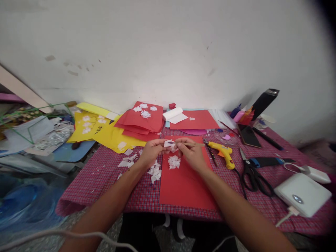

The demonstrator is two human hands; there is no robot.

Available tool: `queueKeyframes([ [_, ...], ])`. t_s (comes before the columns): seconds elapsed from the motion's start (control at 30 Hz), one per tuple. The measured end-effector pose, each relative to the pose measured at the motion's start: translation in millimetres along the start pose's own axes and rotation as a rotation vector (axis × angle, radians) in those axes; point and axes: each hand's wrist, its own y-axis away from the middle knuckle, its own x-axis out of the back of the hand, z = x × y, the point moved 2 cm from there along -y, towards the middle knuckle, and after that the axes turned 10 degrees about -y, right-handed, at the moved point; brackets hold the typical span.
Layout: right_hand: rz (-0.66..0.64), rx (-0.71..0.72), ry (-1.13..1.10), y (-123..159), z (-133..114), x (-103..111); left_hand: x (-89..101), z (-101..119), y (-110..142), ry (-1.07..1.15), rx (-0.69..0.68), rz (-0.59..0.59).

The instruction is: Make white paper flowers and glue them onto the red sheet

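My left hand (pixel 153 152) pinches a small piece of white paper (pixel 168 143) above the red sheet. In my right hand (pixel 191 153) is a thin wooden stick (pixel 195 144), its darkish tip against the white paper. Whether that tip has bristles is too small to tell. Just below my fingers, a cluster of curled white paper petals (pixel 174 162) lies on the red sheet (pixel 187 190). Loose white paper pieces (pixel 155 172) are heaped on the checked cloth beside my left wrist, with more flat scraps (pixel 127 161) further left.
To the right lie a yellow glue gun (pixel 222 152), black scissors (pixel 253 176), a utility knife (pixel 267 161), a phone (pixel 249 135) and a white power bank (pixel 303 194). Red sheets with white paper flowers (pixel 145 114) and a white paper roll (pixel 173 114) are at the back, against the wall.
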Motion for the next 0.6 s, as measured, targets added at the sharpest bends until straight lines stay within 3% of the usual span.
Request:
queueKeyframes([
  [0.27, 0.014, -0.062, -0.192, -5.7, 2.8, 3.6, 0.0, -3.5, 0.5, -0.046, 0.000, -0.001],
  [0.43, -0.036, -0.121, -0.210, -5.4, 3.4, 2.2, 2.2, -6.1, -0.7, -0.066, -0.002, -0.005],
  [0.6, -0.052, -0.086, -0.145, -6.5, 3.7, 1.8, 0.1, -5.3, 0.5, -0.086, -0.018, -0.019],
])
